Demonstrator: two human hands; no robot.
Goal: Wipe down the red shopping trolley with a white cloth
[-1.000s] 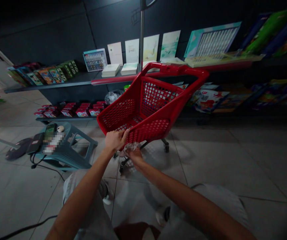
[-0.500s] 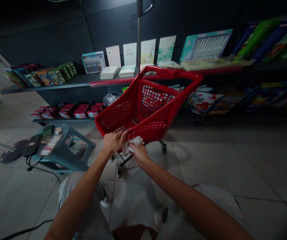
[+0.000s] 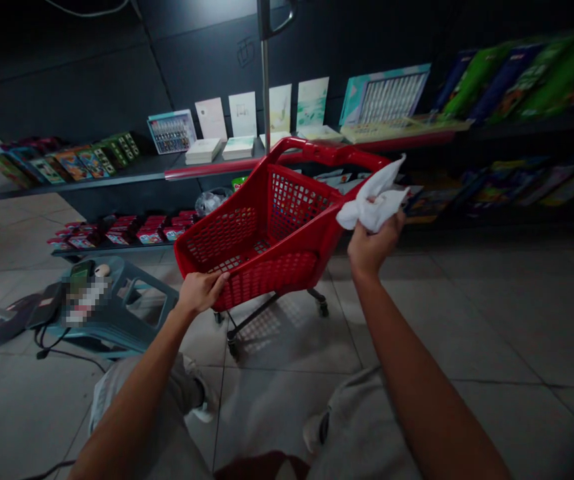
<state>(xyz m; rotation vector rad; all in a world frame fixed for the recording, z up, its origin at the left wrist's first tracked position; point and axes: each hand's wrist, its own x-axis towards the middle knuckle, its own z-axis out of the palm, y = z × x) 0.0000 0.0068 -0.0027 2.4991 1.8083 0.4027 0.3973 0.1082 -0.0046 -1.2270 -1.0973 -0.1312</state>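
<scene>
A red plastic shopping cart (image 3: 277,270) stands on wheels in front of me, turned at an angle. My left hand (image 3: 201,291) is closed over the rim at its near left corner, thumb along the edge. In my right hand (image 3: 377,247) is a crumpled white cloth (image 3: 377,200), gripped from below and raised beside the cart's right upper side, close to the handle. Whether the cloth touches the cart there I cannot tell. The inside of the basket shows only its perforated red walls and floor.
A grey-blue plastic stool (image 3: 111,300) at the left carries a phone and other small items, with cables hanging down. Behind the cart runs a shelf (image 3: 137,172) with books and boxes. Red packages (image 3: 154,230) fill the lower shelf. A metal pole (image 3: 266,93) rises behind the cart.
My right hand has moved up and right with the white cloth, from the cart's near lower side to beside its handle. My left hand stays on the rim.
</scene>
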